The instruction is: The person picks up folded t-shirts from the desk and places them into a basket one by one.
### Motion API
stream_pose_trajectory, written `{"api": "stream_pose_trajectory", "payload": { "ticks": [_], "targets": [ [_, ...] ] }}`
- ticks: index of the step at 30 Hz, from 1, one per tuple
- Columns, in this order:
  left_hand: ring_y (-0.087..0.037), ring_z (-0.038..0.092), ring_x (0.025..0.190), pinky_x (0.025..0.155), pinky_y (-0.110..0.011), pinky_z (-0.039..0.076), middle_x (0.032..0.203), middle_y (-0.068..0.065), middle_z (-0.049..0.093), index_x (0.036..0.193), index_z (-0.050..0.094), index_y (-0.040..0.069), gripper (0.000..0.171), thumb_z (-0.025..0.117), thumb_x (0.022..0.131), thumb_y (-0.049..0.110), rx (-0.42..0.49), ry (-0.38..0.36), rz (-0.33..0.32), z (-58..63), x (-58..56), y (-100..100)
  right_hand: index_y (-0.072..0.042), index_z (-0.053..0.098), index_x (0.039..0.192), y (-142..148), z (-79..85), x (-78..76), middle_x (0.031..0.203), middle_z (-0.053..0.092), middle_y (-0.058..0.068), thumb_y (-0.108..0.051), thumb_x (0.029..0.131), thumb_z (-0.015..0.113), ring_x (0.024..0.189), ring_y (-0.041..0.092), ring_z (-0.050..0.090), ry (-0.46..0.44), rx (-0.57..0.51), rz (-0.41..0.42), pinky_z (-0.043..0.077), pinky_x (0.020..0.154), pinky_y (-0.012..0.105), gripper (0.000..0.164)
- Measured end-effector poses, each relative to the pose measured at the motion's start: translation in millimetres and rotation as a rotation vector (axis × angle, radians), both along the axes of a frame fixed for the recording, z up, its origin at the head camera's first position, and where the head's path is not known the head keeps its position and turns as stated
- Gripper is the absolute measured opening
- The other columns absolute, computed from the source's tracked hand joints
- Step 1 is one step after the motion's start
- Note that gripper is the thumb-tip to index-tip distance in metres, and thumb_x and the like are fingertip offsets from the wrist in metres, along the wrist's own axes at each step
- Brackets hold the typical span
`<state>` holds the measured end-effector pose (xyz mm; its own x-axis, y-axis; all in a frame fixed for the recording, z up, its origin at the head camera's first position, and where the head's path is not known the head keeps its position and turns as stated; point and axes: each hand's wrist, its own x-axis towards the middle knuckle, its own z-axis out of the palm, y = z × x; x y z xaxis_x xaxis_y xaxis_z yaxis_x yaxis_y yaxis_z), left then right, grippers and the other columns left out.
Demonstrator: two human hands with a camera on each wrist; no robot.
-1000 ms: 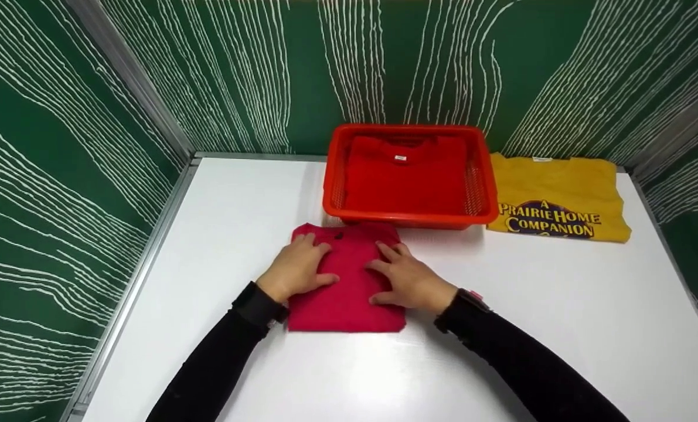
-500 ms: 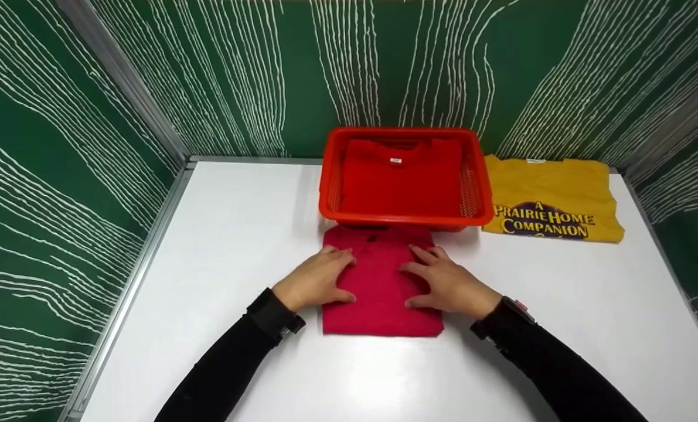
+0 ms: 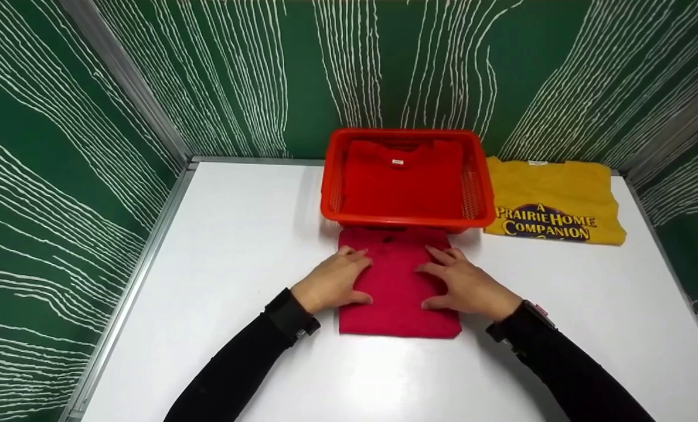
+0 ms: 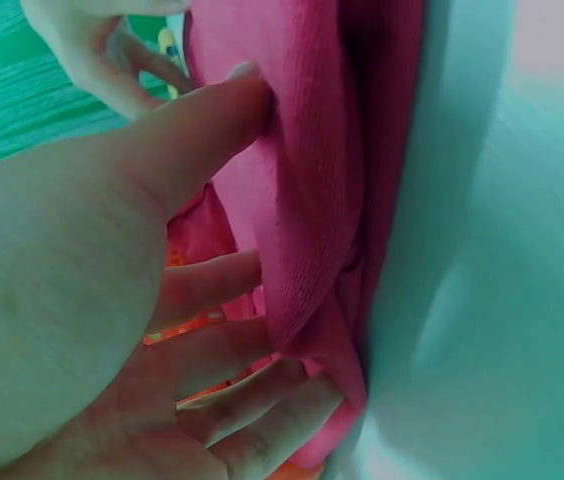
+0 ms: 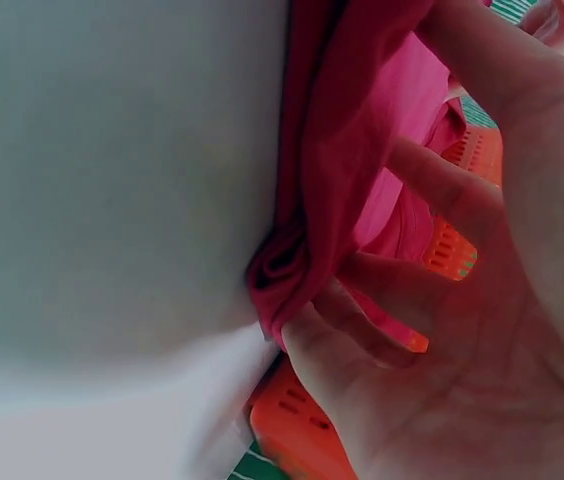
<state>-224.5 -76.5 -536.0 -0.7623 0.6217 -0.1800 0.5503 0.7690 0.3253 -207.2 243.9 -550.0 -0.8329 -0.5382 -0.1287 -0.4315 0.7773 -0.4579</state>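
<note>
A folded crimson shirt [image 3: 399, 293] lies flat on the white table, its collar end close against the red basket [image 3: 407, 221]. My left hand [image 3: 336, 280] rests on the shirt's left side, thumb and fingers spread. On the opposite side my right hand [image 3: 467, 286] touches the shirt in the same way. In the left wrist view the thumb presses the cloth and the fingers [image 4: 212, 365] lie fairly straight along the folded edge. The right wrist view shows extended fingers [image 5: 447, 195] against the shirt's layered edge. Inside the basket sits a folded red shirt [image 3: 404, 181].
A folded yellow shirt [image 3: 554, 199] with printed lettering lies right of the basket. Green walls [image 3: 231, 76] with white wavy lines close in the back and sides. White tabletop [image 3: 237, 223] shows to the left and in front of the hands.
Both hands have slid the crimson shirt to the right, from left of the basket's middle to in front of it. The basket and yellow shirt stay in place.
</note>
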Motion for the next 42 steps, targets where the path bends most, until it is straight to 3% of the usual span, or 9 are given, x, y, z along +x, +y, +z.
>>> {"api": "stream_pose_trajectory", "payload": {
  "ticks": [11, 17, 21, 24, 28, 31, 35, 39, 42],
  "targets": [
    [-0.033, 0.049, 0.152, 0.128, -0.038, 0.043, 0.172, -0.018, 0.049, 0.157, 0.059, 0.011, 0.081, 0.085, 0.095, 0.055, -0.003, 0.041, -0.038, -3.6, 0.6, 15.4, -0.018, 0.071, 0.145, 15.5, 3.2, 5.3, 0.173, 0.041, 0.03, -0.041, 0.088, 0.094, 0.155, 0.055, 0.038, -0.011, -0.004, -0.024, 0.054, 0.113, 0.066, 0.066],
    [-0.034, 0.048, 0.156, 0.131, -0.039, 0.041, 0.173, -0.017, 0.048, 0.159, 0.058, 0.011, 0.076, 0.079, 0.1, 0.054, 0.02, 0.014, -0.045, -4.5, -0.7, 16.5, -0.016, 0.073, 0.144, 21.5, 5.6, 6.8, 0.171, 0.044, 0.029, -0.042, 0.091, 0.092, 0.156, 0.057, 0.038, 0.004, -0.022, -0.038, 0.053, 0.114, 0.066, 0.063],
    [-0.033, 0.054, 0.154, 0.13, -0.042, 0.043, 0.165, -0.015, 0.059, 0.155, 0.063, 0.009, 0.059, 0.071, 0.107, 0.044, 0.135, 0.011, 0.051, -5.7, -9.2, 9.3, -0.008, 0.074, 0.143, 27.8, 8.8, -4.1, 0.159, 0.061, 0.026, -0.031, 0.1, 0.083, 0.147, 0.049, 0.056, 0.026, -0.142, -0.095, 0.053, 0.116, 0.063, 0.049],
    [-0.034, 0.066, 0.139, 0.121, -0.045, 0.052, 0.144, -0.017, 0.073, 0.14, 0.073, 0.004, 0.04, 0.069, 0.109, 0.029, 0.253, 0.118, 0.187, -7.2, -20.9, 2.0, -0.001, 0.077, 0.133, 34.2, 13.8, -15.7, 0.136, 0.076, 0.022, -0.017, 0.104, 0.078, 0.12, 0.04, 0.075, 0.096, -0.241, -0.165, 0.062, 0.102, 0.056, 0.033],
    [-0.039, 0.073, 0.117, 0.106, -0.048, 0.059, 0.119, -0.019, 0.08, 0.121, 0.079, -0.002, 0.027, 0.071, 0.106, 0.019, 0.344, 0.231, 0.316, -8.9, -35.9, -5.0, 0.002, 0.081, 0.12, 41.2, 20.0, -27.8, 0.114, 0.081, 0.021, -0.01, 0.104, 0.073, 0.093, 0.032, 0.076, 0.193, -0.233, -0.272, 0.062, 0.081, 0.044, 0.021],
    [-0.039, 0.074, 0.116, 0.104, -0.047, 0.06, 0.12, -0.02, 0.081, 0.124, 0.078, -0.004, 0.032, 0.074, 0.105, 0.022, 0.357, 0.185, 0.34, -10.7, -41.9, -5.7, 0.005, 0.08, 0.121, 42.2, 18.0, -33.4, 0.113, 0.081, 0.024, -0.013, 0.105, 0.071, 0.087, 0.033, 0.075, 0.199, -0.185, -0.334, 0.058, 0.075, 0.042, 0.026],
    [-0.037, 0.074, 0.114, 0.102, -0.047, 0.06, 0.119, -0.021, 0.081, 0.125, 0.077, -0.005, 0.038, 0.078, 0.104, 0.026, 0.354, 0.136, 0.356, -15.4, -44.6, 0.5, 0.009, 0.076, 0.122, 36.7, 5.8, -34.8, 0.109, 0.077, 0.026, -0.018, 0.106, 0.07, 0.086, 0.033, 0.07, 0.135, -0.115, -0.357, 0.056, 0.075, 0.046, 0.032],
    [-0.036, 0.073, 0.103, 0.094, -0.049, 0.06, 0.105, -0.02, 0.079, 0.111, 0.079, -0.003, 0.032, 0.082, 0.101, 0.027, 0.345, 0.161, 0.397, -22.0, -44.9, 8.1, 0.011, 0.07, 0.13, 27.7, -7.0, -35.6, 0.123, 0.068, 0.03, -0.021, 0.108, 0.07, 0.106, 0.044, 0.069, 0.083, -0.079, -0.358, 0.057, 0.094, 0.059, 0.039],
    [-0.036, 0.073, 0.104, 0.095, -0.047, 0.058, 0.099, -0.017, 0.078, 0.104, 0.079, 0.0, 0.034, 0.082, 0.1, 0.034, 0.321, 0.216, 0.397, -47.6, -53.3, 8.6, 0.012, 0.061, 0.145, 25.3, -10.4, -37.5, 0.144, 0.061, 0.036, -0.022, 0.108, 0.069, 0.13, 0.052, 0.064, 0.04, -0.089, -0.372, 0.051, 0.112, 0.066, 0.051]
  ]
}}
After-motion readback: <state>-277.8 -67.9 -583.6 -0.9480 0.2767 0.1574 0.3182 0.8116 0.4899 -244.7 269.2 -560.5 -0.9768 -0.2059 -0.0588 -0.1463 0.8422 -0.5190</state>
